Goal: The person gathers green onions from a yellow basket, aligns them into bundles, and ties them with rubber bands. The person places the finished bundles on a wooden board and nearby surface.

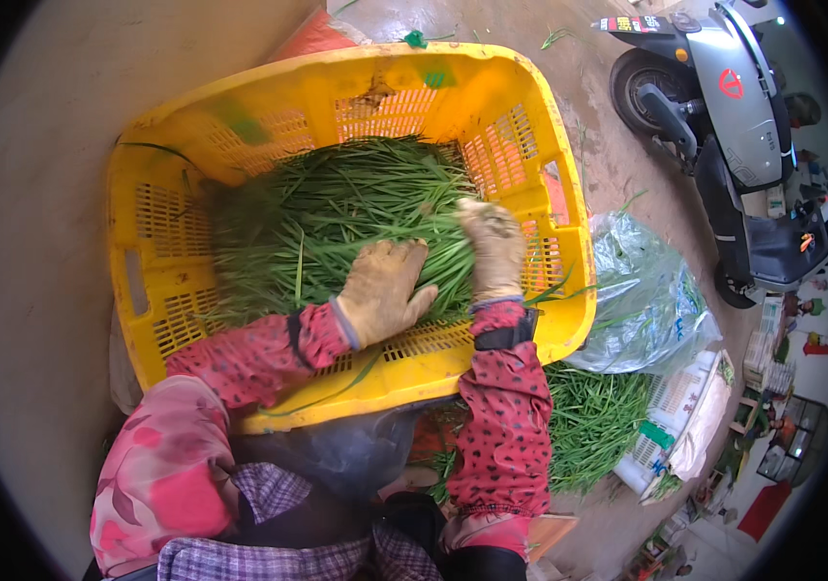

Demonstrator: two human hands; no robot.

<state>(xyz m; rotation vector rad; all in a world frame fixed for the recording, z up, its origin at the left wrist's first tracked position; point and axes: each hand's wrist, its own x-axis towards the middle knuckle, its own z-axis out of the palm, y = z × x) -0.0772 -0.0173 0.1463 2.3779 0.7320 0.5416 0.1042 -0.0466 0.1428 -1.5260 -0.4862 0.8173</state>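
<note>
Long green leafy stalks [356,196] cover the bottom of a yellow plastic crate [385,54] with slotted walls. My left hand [385,290], in a tan work glove, lies on the stalks near the crate's near side, fingers spread and palm down. Beside it, to the right, my right hand [492,247], in a similar glove, has its fingers curled at the ends of a bunch of stalks by the right wall. Its fingertips are partly hidden. Red patterned sleeves cover both forearms.
A clear plastic bag [646,305] lies right of the crate. Below it are more green stalks [592,428] and a white plastic crate [657,436]. An electric scooter [733,145] stands at the upper right. A plain wall [36,290] runs along the left.
</note>
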